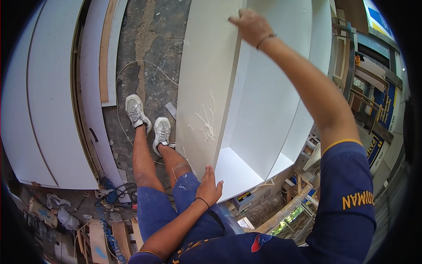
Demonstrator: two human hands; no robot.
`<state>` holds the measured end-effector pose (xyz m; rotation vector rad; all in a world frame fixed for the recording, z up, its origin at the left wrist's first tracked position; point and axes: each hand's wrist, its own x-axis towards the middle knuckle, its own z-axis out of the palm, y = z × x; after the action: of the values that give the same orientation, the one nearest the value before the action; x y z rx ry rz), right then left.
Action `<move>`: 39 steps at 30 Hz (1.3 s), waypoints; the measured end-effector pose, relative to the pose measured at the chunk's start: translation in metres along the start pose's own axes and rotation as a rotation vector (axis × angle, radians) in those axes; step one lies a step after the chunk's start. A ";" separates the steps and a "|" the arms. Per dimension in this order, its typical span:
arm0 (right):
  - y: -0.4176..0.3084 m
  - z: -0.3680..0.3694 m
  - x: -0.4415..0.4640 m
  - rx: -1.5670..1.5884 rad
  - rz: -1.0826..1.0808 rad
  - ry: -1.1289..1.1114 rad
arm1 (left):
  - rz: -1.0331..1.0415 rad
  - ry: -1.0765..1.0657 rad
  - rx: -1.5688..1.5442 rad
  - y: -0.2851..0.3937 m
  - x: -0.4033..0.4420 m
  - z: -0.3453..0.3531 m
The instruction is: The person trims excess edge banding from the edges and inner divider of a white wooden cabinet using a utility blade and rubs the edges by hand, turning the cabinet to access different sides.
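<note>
My left hand (209, 189) rests at the lower end of a long cream panel (202, 88), its fingers stretched out and thumb apart, holding nothing. My right hand (252, 27) is at the far upper part of the panel's right edge, with its fingers curled; whatever it may hold is too small to make out. Thin pale shavings (209, 127) lie in a tangle on the panel. The panel forms one side of a white open cabinet (272, 79) with inner compartments.
White boards (48, 88) stand at the left. A thin cord (121, 72) loops over the stained concrete floor (151, 44) around my shoes (137, 110). Blue hose (110, 237) and wood pieces (96, 233) lie at the lower left. Racks and framing line the right.
</note>
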<state>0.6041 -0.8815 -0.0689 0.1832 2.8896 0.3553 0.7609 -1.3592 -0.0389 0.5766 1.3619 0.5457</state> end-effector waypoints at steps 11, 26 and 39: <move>-0.245 -0.095 -0.234 0.789 0.108 -0.543 | 0.001 0.526 -0.601 -0.034 0.090 -0.134; -0.366 -0.117 -0.402 1.758 1.569 -0.062 | 0.769 0.787 -0.015 0.163 0.274 -0.157; -0.192 -0.051 -0.218 0.656 0.644 0.198 | 0.270 0.422 -0.179 -0.046 -0.007 0.080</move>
<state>0.7845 -1.1105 -0.0249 1.2504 2.9465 -0.5281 0.8404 -1.4034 -0.0550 0.5191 1.6187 1.0429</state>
